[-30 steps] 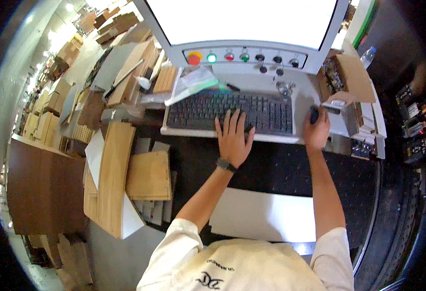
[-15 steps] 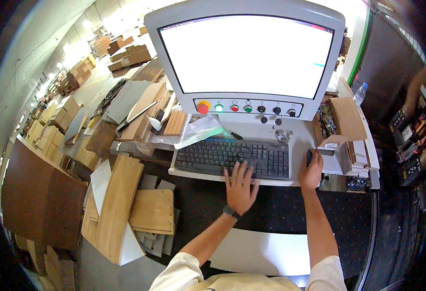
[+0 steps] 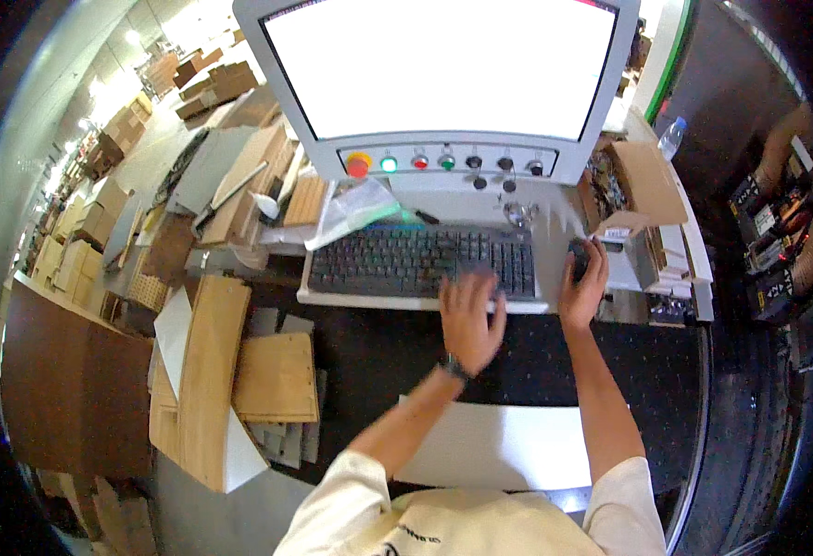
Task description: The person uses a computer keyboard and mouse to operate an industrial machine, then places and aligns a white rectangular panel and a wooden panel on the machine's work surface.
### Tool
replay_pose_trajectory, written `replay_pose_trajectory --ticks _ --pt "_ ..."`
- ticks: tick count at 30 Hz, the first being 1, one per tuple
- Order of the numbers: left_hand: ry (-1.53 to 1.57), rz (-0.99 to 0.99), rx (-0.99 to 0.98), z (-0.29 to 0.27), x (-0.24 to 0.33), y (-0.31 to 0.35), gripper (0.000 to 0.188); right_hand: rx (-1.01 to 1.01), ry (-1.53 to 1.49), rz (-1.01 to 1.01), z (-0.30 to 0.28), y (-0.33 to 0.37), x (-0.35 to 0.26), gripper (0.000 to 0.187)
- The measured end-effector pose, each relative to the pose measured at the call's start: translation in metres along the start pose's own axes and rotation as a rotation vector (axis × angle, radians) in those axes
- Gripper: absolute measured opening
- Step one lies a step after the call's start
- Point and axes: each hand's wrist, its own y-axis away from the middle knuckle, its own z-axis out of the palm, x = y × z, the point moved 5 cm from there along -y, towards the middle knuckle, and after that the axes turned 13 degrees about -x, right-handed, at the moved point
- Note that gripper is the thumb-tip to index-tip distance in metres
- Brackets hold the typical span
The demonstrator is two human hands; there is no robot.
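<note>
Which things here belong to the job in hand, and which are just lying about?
In use:
- keyboard, left hand over it
- mouse, in the right hand
- probably the lit screen

Apparently lying about:
- wooden boards
- open cardboard box
- clear bottle

Left hand slides right along the keyboard

The left hand [image 3: 472, 329] has moved rightward over the keyboard [image 3: 378, 259]: a second ago its fingers were spread across the middle, and now, more blurred, they are close to the number pad [image 3: 516, 269]. The view has also dipped since half a second ago, cutting off the top of the monitor [image 3: 327, 148] at the frame's upper edge and bringing more of the pale shirt [image 3: 490, 519] into the bottom.
</note>
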Motion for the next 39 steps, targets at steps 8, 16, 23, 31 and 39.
replay_pose_trajectory --ticks 8,16,23,31,39 --pt "-0.183 -0.058 0.052 -0.012 -0.069 -0.131 0.060 -0.499 -0.096 0.056 -0.080 0.239 -0.047 0.045" --pt "-0.207 -0.045 -0.070 0.025 -0.062 -0.165 0.087 -0.505 0.079 0.483 -0.151 0.383 0.010 0.059" --pt "-0.341 0.007 -0.037 0.005 -0.127 -0.179 0.087 -0.657 -0.037 0.470 -0.141 0.357 -0.014 0.084" --pt "0.220 0.115 -0.553 0.007 0.024 0.061 0.058 -0.668 0.109 0.541 -0.146 0.376 -0.015 0.095" --pt "-0.182 0.197 -0.956 -0.020 0.006 0.316 0.077 -0.574 0.165 0.466 -0.148 0.385 0.004 0.093"
